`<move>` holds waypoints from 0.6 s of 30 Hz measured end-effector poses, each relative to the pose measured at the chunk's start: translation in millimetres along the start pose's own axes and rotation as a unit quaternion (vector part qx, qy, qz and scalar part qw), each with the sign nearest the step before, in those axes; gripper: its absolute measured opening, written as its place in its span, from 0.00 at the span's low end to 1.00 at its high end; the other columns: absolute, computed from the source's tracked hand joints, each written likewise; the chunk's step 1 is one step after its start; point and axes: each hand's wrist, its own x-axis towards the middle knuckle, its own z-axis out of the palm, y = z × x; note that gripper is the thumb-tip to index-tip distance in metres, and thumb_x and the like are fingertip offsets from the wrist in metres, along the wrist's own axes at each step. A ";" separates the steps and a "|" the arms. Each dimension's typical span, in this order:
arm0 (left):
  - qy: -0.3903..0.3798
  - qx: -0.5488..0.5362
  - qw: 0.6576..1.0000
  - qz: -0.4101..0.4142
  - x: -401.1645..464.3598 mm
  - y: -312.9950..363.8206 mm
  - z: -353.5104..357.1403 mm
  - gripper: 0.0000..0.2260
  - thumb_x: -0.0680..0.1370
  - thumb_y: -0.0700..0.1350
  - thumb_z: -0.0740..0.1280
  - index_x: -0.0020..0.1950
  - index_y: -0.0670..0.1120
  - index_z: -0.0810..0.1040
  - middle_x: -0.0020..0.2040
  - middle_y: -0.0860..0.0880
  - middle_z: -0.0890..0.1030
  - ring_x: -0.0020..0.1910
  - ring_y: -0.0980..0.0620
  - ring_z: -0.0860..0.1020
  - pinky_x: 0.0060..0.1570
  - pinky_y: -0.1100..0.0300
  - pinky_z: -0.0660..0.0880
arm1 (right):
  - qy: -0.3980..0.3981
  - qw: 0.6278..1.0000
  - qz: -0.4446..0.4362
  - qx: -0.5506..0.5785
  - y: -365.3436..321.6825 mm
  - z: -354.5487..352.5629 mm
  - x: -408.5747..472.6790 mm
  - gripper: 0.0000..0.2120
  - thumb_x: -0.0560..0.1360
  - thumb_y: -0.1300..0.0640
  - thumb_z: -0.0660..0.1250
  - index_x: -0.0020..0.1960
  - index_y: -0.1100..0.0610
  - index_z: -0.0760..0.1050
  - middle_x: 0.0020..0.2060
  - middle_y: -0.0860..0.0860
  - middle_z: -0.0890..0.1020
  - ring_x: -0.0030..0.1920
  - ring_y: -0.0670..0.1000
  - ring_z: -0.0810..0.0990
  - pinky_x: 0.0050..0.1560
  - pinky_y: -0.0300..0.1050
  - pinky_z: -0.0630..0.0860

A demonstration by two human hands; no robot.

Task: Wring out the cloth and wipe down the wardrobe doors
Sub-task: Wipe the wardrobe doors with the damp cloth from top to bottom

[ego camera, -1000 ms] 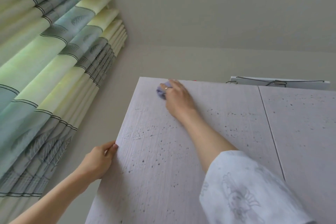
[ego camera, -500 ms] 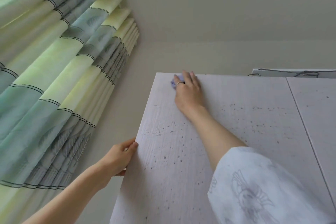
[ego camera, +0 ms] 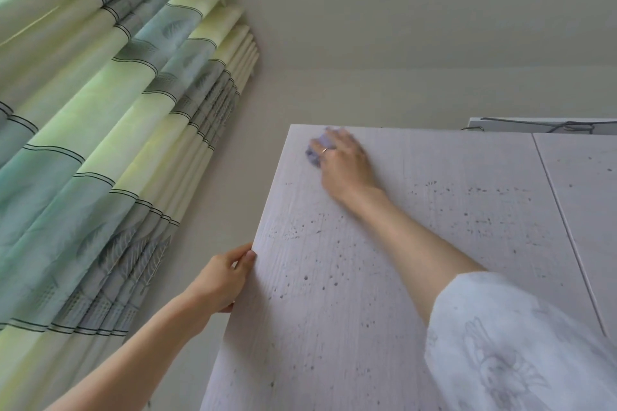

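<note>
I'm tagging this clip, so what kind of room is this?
Probably a bedroom at home: a tall pale wardrobe being wiped with a cloth, pleated striped curtains beside it, and plain painted walls and ceiling.

Probably a home bedroom: pleated curtains [ego camera: 100, 143] hang beside a tall wardrobe [ego camera: 367, 277].

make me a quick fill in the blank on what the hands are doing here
1. The right hand presses a ____ cloth to the wardrobe door.
2. The left hand grips the door's ____ edge.
3. The cloth is near the door's ____ left corner.

Missing words: purple; left; top
</note>
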 end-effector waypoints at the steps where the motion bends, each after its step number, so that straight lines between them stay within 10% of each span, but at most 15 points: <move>1: 0.004 -0.002 1.000 -0.002 0.4 -0.3 0.5 0.08 0.82 0.49 0.56 0.54 0.60 0.73 0.39 0.54 0.75 0.35 0.55 0.72 0.41 0.59 0.76 | -0.029 0.997 -0.072 0.025 -13.3 5.6 -10.0 0.18 0.77 0.66 0.58 0.65 0.55 0.74 0.71 0.56 0.65 0.73 0.55 0.58 0.73 0.42 0.49; 5: 0.016 0.014 1.000 0.003 1.7 -1.7 2.0 0.08 0.82 0.49 0.55 0.54 0.58 0.73 0.39 0.53 0.75 0.35 0.53 0.72 0.39 0.60 0.76 | -0.137 0.966 -0.219 0.018 -33.5 7.5 -33.5 0.18 0.81 0.60 0.56 0.69 0.50 0.70 0.74 0.50 0.62 0.74 0.50 0.55 0.71 0.38 0.47; 12: 0.033 0.065 0.997 0.038 5.5 -8.1 2.3 0.12 0.82 0.48 0.54 0.61 0.56 0.75 0.36 0.50 0.73 0.34 0.53 0.67 0.26 0.64 0.68 | -0.014 0.997 0.070 -0.016 36.6 -28.8 -3.1 0.20 0.81 0.59 0.54 0.73 0.51 0.64 0.75 0.52 0.58 0.75 0.52 0.53 0.70 0.40 0.51; 18: 0.052 0.090 0.993 0.055 7.9 -12.0 4.0 0.13 0.82 0.47 0.55 0.64 0.54 0.75 0.49 0.40 0.78 0.45 0.41 0.75 0.37 0.57 0.76 | -0.147 0.960 -0.235 0.044 3.7 -25.4 -60.2 0.14 0.79 0.52 0.61 0.63 0.48 0.76 0.70 0.49 0.69 0.72 0.49 0.62 0.69 0.42 0.59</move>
